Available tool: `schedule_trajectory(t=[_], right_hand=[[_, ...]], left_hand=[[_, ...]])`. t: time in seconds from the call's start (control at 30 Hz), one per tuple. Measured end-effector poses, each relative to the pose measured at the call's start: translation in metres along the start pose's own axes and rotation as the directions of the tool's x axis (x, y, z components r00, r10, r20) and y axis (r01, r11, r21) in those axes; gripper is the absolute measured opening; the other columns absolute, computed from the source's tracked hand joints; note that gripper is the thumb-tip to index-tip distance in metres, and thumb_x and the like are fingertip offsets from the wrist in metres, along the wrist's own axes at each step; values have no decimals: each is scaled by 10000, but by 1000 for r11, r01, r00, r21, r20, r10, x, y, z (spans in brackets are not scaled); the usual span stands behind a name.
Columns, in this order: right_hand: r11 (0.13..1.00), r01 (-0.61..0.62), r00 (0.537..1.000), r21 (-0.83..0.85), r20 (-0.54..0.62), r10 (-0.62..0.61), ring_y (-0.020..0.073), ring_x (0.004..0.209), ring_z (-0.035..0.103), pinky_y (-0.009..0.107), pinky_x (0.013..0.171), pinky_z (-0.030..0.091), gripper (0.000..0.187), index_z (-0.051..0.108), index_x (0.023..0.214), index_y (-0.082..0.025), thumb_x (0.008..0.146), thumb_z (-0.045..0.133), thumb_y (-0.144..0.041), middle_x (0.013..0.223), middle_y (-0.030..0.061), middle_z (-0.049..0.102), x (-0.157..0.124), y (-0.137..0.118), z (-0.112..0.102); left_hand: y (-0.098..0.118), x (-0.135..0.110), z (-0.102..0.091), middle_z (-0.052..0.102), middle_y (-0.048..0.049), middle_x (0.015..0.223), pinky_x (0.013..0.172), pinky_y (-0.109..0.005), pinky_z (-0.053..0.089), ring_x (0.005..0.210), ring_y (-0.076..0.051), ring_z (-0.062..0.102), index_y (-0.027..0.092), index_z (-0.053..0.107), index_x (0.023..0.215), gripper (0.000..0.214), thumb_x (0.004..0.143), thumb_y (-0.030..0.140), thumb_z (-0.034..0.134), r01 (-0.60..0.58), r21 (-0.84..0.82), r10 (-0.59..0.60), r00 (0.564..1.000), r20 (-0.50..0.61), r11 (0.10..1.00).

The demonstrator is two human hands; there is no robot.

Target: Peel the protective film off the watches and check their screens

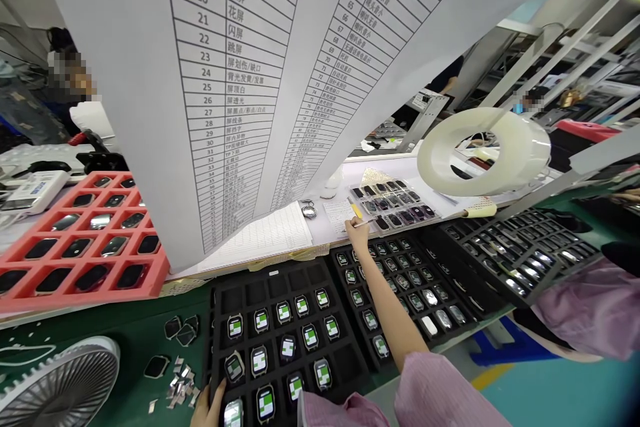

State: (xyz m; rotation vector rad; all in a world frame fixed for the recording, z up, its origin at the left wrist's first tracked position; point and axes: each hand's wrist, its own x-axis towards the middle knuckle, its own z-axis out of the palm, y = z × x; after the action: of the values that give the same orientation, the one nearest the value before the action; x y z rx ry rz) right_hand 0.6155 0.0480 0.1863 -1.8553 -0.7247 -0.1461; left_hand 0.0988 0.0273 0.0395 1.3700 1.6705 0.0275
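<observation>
My right hand (357, 235) is closed around a thin pen (369, 221), over a written sheet of paper (337, 215) on the white shelf. A yellow strip (357, 211) lies just beyond the fingers. At the bottom edge, my left hand (207, 408) rests at the left side of a black foam tray (280, 285), partly cut off, its visible fingers apart. Close by it are a dark-screened smartwatch (234, 367) and a smartwatch with a pale screen (233, 412). Several other watches in this tray show green and white screens.
A large printed sheet (150, 147) hangs in front. Left are a red foam tray (163, 273) of watch faces, a fan (60, 380) and loose metal pieces (181, 383). More black trays (357, 320) stand right, below a tape roll (433, 153). A pink sleeve (590, 313) appears far right.
</observation>
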Motion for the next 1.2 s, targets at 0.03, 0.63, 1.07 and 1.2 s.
schedule_trajectory(t=[0.03,0.63,1.07,1.2], right_hand=[[1000,8,1000,-1,2,-8,116,482,341,253,531,336,311,320,472,-249,723,488,-324,418,-79,315,0,0,-1],[895,445,832,3,369,-415,259,1068,547,457,967,406,274,675,986,-209,823,460,-165,1080,120,638,3,-45,16],[888,-459,861,-24,233,452,330,981,632,491,913,468,403,696,828,-217,698,558,-572,921,116,700,-272,49,-99],[768,-641,738,4,278,615,345,1038,636,480,918,486,445,714,757,-237,651,548,-636,902,101,730,-301,64,-113]], left_hand=[[-1,0,1,554,-141,1334,997,-443,451,1259,-356,480,132,561,1228,651,785,570,371,-9,4,9,1000,-11,1000],[5,-13,-2,575,-140,1313,1026,-453,416,1286,-351,450,147,593,1188,577,794,523,404,-138,-31,137,990,-9,990],[-37,-24,-20,693,-171,1071,864,-370,491,1047,-332,644,142,534,1069,357,848,398,422,-46,78,51,997,-53,996],[-41,-30,-15,687,-169,1084,878,-328,476,1071,-296,639,147,525,1051,286,883,343,401,-125,162,133,990,-41,979]])
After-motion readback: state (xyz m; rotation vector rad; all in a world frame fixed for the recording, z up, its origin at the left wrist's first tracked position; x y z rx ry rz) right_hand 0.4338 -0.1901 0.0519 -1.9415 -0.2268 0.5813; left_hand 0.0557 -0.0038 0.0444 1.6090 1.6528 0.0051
